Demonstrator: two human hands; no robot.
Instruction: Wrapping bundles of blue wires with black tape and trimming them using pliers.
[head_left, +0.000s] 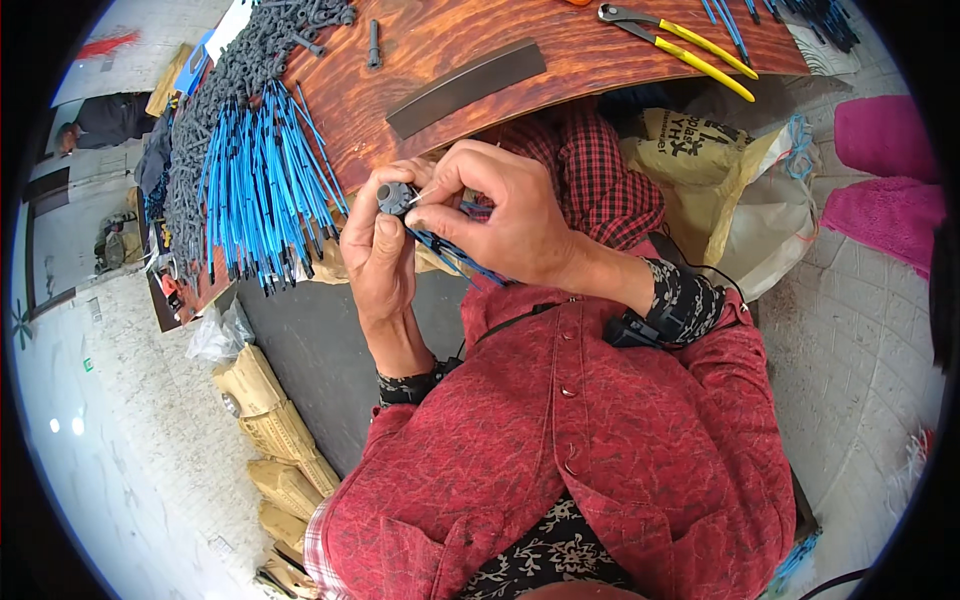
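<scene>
In front of my chest, at the table's edge, my left hand point(378, 255) grips a round dark grey plastic piece point(396, 198) with a ridged rim, thumb below it and fingers behind. My right hand point(495, 212) is closed in a pinch right beside that piece, and a small pale tip shows between its finger and thumb. Several thin blue rods with black sections point(452, 255) run out under my right hand. Whether they join the round piece or lie in the right palm, I cannot tell.
On the wooden table point(440, 45) lie a bundle of blue rods point(265, 185), a heap of grey plastic fittings point(240, 70), a dark flat strip point(466, 88) and yellow-handled pincers point(700, 62). An open woven sack point(765, 215) stands at right. Brown paper packages point(270, 410) are at lower left.
</scene>
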